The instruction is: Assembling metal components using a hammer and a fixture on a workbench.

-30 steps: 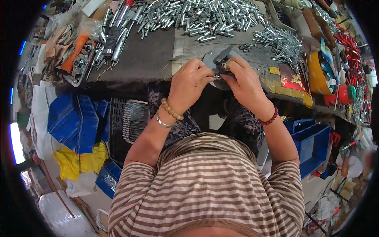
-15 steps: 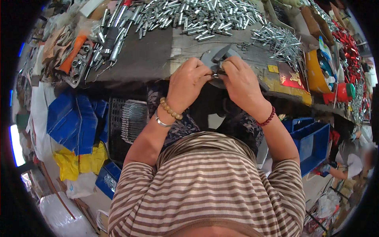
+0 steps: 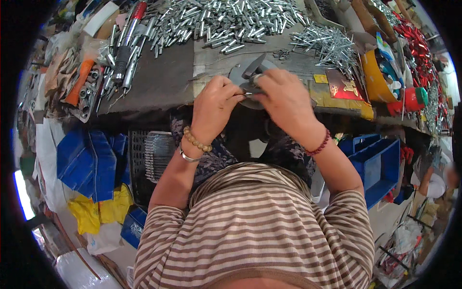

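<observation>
A small metal part (image 3: 250, 91) (possibly a fastener) is pinched between left hand (image 3: 214, 108) and right hand (image 3: 286, 101), steadied over the grey disc (image 3: 240, 74).

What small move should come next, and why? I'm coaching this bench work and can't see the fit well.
Probably steady the grey metal part with the left hand while the right hand eases its small piece in. Both hands pinch together at the bench edge, and the right hand looks blurred, so the joint itself is hidden.

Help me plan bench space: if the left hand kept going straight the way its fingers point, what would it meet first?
Probably the small grey metal part pinched between the left hand and right hand; beyond it, the right hand's fingers. Depth is unclear.
</observation>
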### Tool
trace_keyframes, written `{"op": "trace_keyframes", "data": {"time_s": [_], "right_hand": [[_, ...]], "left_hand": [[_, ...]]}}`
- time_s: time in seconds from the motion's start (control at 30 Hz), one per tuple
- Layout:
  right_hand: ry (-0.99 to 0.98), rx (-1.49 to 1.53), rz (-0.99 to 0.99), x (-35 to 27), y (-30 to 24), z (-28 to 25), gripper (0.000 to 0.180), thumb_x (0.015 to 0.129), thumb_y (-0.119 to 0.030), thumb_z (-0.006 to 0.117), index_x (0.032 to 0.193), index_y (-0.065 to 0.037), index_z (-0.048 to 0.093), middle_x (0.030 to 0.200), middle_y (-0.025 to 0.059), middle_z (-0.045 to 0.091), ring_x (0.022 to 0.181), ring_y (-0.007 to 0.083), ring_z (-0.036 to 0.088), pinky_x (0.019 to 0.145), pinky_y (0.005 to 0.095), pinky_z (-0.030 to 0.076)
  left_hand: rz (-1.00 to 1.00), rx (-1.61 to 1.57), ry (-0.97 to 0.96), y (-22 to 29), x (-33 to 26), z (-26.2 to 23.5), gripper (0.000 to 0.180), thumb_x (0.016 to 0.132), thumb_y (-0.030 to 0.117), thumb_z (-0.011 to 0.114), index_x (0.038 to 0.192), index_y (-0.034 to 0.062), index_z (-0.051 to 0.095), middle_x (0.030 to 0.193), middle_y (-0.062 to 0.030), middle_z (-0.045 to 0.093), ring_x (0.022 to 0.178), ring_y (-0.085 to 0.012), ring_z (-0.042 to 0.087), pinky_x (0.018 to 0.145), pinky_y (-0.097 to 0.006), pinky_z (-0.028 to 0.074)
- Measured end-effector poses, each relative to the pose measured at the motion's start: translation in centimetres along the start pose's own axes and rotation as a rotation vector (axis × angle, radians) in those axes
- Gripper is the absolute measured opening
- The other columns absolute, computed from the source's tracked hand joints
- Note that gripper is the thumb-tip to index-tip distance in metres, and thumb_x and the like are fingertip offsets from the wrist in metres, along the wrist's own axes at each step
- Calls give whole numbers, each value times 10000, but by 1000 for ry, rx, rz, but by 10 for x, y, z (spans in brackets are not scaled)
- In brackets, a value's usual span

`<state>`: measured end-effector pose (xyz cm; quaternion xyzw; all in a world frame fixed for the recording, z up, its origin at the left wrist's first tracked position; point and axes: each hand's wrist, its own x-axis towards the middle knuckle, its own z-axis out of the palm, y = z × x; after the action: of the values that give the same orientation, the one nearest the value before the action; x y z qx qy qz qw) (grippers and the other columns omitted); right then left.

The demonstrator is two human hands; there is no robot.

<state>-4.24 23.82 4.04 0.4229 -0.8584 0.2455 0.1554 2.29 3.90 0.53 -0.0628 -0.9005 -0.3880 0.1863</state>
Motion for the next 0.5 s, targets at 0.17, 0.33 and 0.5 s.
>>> {"op": "trace_keyframes", "data": {"time_s": [0.17,0.33,0.5], "right_hand": [[-25,-144,154,-15,31,-16,248,824,-104,722,1053,-56,640,1051,115,632,970,343,625,839,461,499],[-43,-34,304,-23,19,-24,272,851,-80,700,1114,-55,631,1016,152,630,913,365,641,789,456,523],[217,105,218,-49,-4,-33,235,845,-2,693,1075,-45,684,1042,154,638,834,357,679,682,381,553]], "left_hand": [[13,-33,-5,4,0,0,107,870,84,735,973,55,742,945,-72,612,845,-229,632,740,-325,505],[4,-57,-24,-1,-1,-3,113,866,65,736,976,43,741,944,-82,617,847,-236,633,745,-330,507],[6,-78,-25,-2,0,-2,127,860,47,737,986,37,740,948,-89,624,841,-247,638,744,-336,510]]}}
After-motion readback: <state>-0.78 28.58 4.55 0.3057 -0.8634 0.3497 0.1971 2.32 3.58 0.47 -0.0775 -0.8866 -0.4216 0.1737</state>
